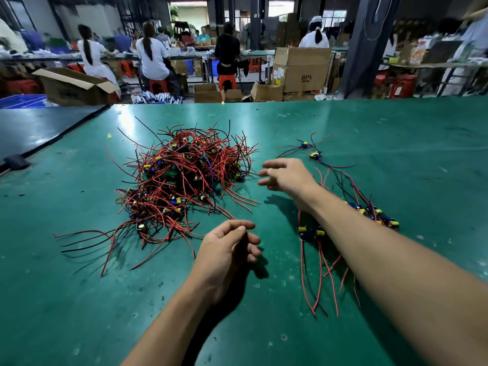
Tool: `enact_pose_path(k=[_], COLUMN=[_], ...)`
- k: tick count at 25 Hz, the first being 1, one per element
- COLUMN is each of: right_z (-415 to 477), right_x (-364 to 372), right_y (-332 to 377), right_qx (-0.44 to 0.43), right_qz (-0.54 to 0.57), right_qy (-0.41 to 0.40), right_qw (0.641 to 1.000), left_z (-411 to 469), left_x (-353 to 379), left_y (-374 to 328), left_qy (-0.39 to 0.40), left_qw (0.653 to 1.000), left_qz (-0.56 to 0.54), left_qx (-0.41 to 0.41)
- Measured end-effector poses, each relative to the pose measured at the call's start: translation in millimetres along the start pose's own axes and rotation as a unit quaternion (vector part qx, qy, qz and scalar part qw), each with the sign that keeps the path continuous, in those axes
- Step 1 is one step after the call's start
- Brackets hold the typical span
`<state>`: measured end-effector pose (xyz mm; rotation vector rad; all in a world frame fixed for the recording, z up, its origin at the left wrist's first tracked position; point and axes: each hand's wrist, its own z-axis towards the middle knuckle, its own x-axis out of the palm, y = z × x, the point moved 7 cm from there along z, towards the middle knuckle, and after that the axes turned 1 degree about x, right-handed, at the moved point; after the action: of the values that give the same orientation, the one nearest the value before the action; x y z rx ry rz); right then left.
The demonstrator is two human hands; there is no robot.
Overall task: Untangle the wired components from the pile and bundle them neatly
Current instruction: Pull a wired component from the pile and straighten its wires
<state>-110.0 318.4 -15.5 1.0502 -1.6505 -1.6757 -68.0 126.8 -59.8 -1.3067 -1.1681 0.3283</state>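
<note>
Head | cardboard boxes (302, 70) beyond table (383, 122); right forearm (369, 233) overlaps wired components (303, 229)

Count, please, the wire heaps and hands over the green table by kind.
Large tangled pile of red and black wired components: 1
Smaller separated groups of wired components: 3 (far, middle, right)
Bare hands: 2 (left hand, right hand)
Total: 6

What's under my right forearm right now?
Separated wired components on the table: red and black leads and yellow-blue parts show either side. The forearm covers the stretch between.
</note>
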Motion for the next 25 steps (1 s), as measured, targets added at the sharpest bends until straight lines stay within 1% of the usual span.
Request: enact_pose_path(k=[2, 4, 6, 8, 11, 14, 15, 16, 17, 19, 20, 21, 23, 24, 25], right_z=[-7, -13, -15, -15, -12, 0, 8, 18, 27, 40, 43, 43, 38, 35, 33], right_x=[16, 32, 47, 58, 73, 71, 65, 59, 53, 51, 52, 52, 46, 43, 41], right_y=[-9, -17, -25, -25, -19, -9, -6, -4, -4, -5, -5, -1, 8, 9, 9], right_qx=[-0.028, -0.044, -0.056, -0.069, -0.103, -0.110, -0.097, -0.073, -0.045, -0.004, -0.005, -0.029, -0.092, -0.111, -0.115], right_qz=[-0.041, -0.107, -0.190, -0.246, -0.280, -0.318, -0.319, -0.299, -0.258, -0.146, -0.120, -0.135, -0.238, -0.269, -0.277], right_qy=[0.007, 0.009, 0.008, -0.005, -0.036, -0.105, -0.128, -0.140, -0.134, -0.081, -0.058, -0.052, -0.081, -0.091, -0.092], right_qw=[0.999, 0.993, 0.980, 0.967, 0.954, 0.936, 0.934, 0.941, 0.956, 0.986, 0.991, 0.989, 0.964, 0.952, 0.949], left_z=[0, 0, 1, 5, 10, 12, 13, 14, 16, 20, 21, 22, 21, 20, 19], left_x=[-1, -1, -3, -7, -15, -16, -16, -16, -17, -22, -23, -24, -23, -22, -21], left_y=[0, 0, 0, -2, -3, -1, 0, 0, -1, -4, -4, -4, -4, -4, -4], left_qy=[-0.007, -0.012, -0.024, -0.049, -0.081, -0.073, -0.067, -0.064, -0.067, -0.079, -0.081, -0.080, -0.075, -0.073, -0.072], left_qw=[1.000, 1.000, 0.999, 0.998, 0.995, 0.995, 0.996, 0.996, 0.996, 0.995, 0.995, 0.995, 0.996, 0.996, 0.995], left_qz=[0.003, 0.009, 0.010, 0.008, -0.005, 0.008, 0.014, 0.017, 0.014, -0.001, -0.006, -0.006, -0.001, 0.004, 0.010], left_qx=[0.005, 0.012, 0.022, 0.040, 0.063, 0.062, 0.059, 0.059, 0.061, 0.063, 0.061, 0.059, 0.058, 0.060, 0.062])
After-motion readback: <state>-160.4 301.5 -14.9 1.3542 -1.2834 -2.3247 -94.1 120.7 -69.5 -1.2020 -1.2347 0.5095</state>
